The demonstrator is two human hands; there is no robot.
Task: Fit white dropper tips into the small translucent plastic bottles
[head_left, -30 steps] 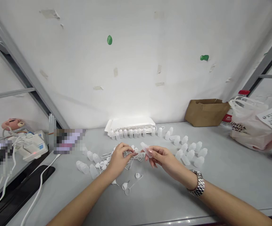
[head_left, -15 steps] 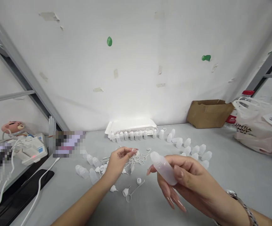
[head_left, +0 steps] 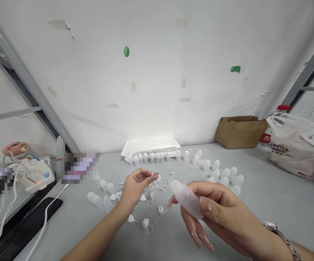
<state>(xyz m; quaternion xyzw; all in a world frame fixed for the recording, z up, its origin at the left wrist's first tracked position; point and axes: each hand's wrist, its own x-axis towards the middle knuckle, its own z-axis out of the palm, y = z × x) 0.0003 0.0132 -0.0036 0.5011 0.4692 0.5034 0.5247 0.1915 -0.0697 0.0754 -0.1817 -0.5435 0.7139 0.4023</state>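
1. Right hand [head_left: 213,214] is gripping a translucent bottle [head_left: 187,198], thumb on top, fingers curled under; the open neck is pointing up-left. The bottle is raised off the table [head_left: 268,210], near the camera.
2. Left hand [head_left: 135,185] is pinching a small white tip [head_left: 154,174] between thumb and fingertips, palm up, above the loose parts.
3. Hands are sitting apart; a clear gap is showing between tip and bottle neck.
4. Under the left hand: a pile of ring caps [head_left: 158,185] and tips; one cap with strap [head_left: 153,219] is lying nearer the front edge.
5. Left of the pile, a few bottles are lying on their sides [head_left: 102,194]. Right of it, a cluster of bottles [head_left: 224,174] is sitting near the right hand.
6. Back edge: a row of standing bottles [head_left: 154,157] is lining up in front of a white tray [head_left: 153,145] against the wall.
7. Far right: a cardboard box [head_left: 240,131] and a plastic bag [head_left: 295,148] are crowding the corner. Far left: cables and a power strip [head_left: 35,172] off the table edge.
8. Open room: bare table right of the right hand and along the front left.
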